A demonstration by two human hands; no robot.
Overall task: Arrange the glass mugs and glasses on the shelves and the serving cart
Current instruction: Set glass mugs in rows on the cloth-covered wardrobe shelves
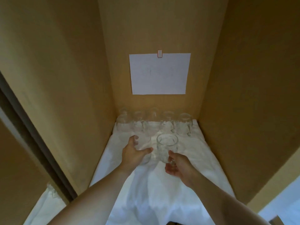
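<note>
I look into a wooden shelf compartment lined with a white cloth (191, 159). Several clear glass mugs (168, 122) stand in a row against the back wall. My left hand (134, 153) wraps around a clear glass mug (144, 143) in front of that row, thumb on its right side. My right hand (177, 166) pinches the handle of a second glass mug (167, 145), which stands just right of the first with its mouth showing.
A white sheet of paper (159, 73) is taped to the back wall above the mugs. Wooden side walls (65, 95) close the compartment left and right. A dark door edge (32, 135) runs along the left.
</note>
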